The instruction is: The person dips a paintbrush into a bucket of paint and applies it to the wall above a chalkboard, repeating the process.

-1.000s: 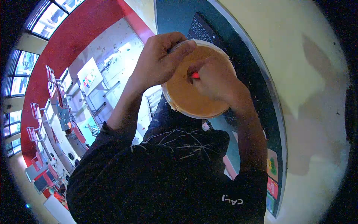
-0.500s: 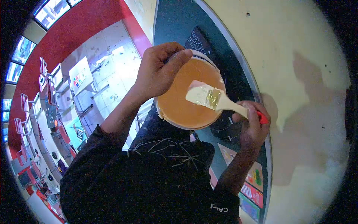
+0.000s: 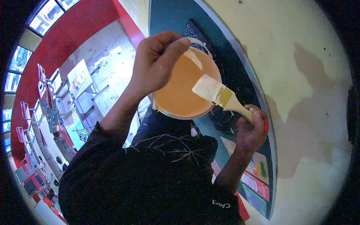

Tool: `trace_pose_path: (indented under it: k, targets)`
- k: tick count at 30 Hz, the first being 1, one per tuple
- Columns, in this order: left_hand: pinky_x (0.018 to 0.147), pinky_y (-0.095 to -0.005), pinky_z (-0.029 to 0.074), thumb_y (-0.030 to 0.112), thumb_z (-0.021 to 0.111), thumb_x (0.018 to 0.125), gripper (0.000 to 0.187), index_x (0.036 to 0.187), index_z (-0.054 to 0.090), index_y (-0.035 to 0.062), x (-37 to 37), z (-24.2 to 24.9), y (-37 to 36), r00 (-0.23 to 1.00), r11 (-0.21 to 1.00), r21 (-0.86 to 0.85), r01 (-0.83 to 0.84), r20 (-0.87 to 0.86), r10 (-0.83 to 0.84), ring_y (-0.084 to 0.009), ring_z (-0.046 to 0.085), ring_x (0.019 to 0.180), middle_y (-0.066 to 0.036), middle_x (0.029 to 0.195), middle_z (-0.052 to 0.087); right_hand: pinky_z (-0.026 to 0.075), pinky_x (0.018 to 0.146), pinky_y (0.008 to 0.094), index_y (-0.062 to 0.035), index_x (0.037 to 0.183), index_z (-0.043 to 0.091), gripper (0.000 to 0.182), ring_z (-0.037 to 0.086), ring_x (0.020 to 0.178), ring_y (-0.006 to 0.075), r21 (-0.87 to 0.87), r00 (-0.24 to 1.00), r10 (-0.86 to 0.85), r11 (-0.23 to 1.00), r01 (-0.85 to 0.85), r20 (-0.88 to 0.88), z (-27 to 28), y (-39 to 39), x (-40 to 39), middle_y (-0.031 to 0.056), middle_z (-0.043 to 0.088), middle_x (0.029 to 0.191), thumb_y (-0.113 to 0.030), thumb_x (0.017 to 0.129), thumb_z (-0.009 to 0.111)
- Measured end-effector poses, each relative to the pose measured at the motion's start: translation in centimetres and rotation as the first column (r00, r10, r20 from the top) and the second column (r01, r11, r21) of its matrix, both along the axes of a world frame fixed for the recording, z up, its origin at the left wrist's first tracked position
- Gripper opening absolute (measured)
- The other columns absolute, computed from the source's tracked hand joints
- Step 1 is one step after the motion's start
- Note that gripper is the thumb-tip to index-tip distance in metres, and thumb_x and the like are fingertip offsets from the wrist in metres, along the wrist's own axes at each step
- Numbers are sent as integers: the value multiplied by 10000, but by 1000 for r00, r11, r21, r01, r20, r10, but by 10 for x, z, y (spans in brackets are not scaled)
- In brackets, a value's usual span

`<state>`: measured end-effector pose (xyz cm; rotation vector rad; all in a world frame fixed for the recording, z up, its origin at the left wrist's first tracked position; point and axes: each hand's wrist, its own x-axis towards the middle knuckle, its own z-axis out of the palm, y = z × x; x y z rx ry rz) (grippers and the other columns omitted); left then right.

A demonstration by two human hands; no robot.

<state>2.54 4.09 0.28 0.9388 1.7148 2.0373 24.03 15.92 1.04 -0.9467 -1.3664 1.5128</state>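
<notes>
Beyond the right grip, on the side away from the left one, a broad pale-yellow wall (image 3: 307, 33) is seen, matt and marked by small holes and a soft shadow. Behind both grips a dark green board (image 3: 165, 17) is framed by a curved-looking grey edge (image 3: 251, 71). Between the grips a round tub (image 3: 185, 117) is held; it is touched by the left hand (image 3: 155, 65) alone, while the right hand (image 3: 252, 129) is kept apart from it, so the left is the nearer of the two. The left grip is closed on the rim, with the thumb laid over it; how far the fingertips are wrapped underneath cannot be told. Past the left thumb, a whitish streak is seen on the smooth orange-tan inside; whether that colour belongs to a filling or to the tub itself is not made clear. In the right grip a flat brush (image 3: 233, 103) is firmly held, the fingers being closed about its handle. Its long axis is run slantwise from that grip toward the tub, and the bristles (image 3: 207, 88), squared and thickly coated in creamy white, are set over the opening; whether contact is made cannot be judged. Between bristles and pale, tapering handle a yellowish ferrule (image 3: 225, 97) is fitted, and beside the right fingers a small red handle end (image 3: 266, 126) is shown.
</notes>
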Motion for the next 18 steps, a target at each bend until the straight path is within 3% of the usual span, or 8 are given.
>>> trace_pose_path:
  k: [3, 9, 12, 15, 18]
  targets:
    - [519, -194, 372, 174, 526, 829, 192, 799, 580, -8, 0, 3, -2, 1000, 1000, 3, 3, 8, -3, -48, 489, 592, -10, 650, 561, 429, 414, 195, -13, 772, 522, 147, 525, 573, 135, 25, 998, 60, 998, -60, -9, -3, 1, 11, 150, 571, 832, -160, 760, 528]
    - [510, -186, 375, 173, 511, 841, 201, 811, 581, -13, -4, -2, 0, 1000, 1000, -8, 8, 9, -8, -38, 491, 579, -5, 638, 558, 412, 395, 196, -13, 757, 514, 124, 523, 571, 144, 71, 998, 20, 997, -24, 52, -1, -8, 13, 170, 568, 835, -136, 761, 525]
    - [501, -185, 363, 173, 514, 840, 200, 809, 579, -13, -5, -4, 1, 1000, 1000, 8, 1, -8, -1, -34, 475, 571, 3, 626, 544, 485, 402, 257, 19, 830, 530, 166, 563, 507, 214, 98, 996, 64, 993, -58, -58, -12, -1, 20, 213, 569, 844, -138, 783, 504]
    - [497, -186, 358, 170, 513, 841, 198, 808, 577, -14, -6, -3, -3, 1000, 1000, -21, -3, -31, 3, -32, 466, 570, 7, 622, 535, 490, 423, 274, 28, 832, 527, 197, 569, 520, 221, 44, 982, 86, 996, -80, -166, -12, 0, 19, 231, 564, 852, -164, 793, 503]
    - [498, -187, 358, 170, 510, 842, 197, 807, 577, -12, -4, -2, -5, 1000, 1000, -24, 2, -24, -3, -32, 466, 575, 6, 623, 534, 489, 437, 286, 31, 833, 527, 226, 569, 521, 236, 178, 989, 100, 981, -79, -112, -16, -1, 20, 244, 558, 860, -191, 801, 500]
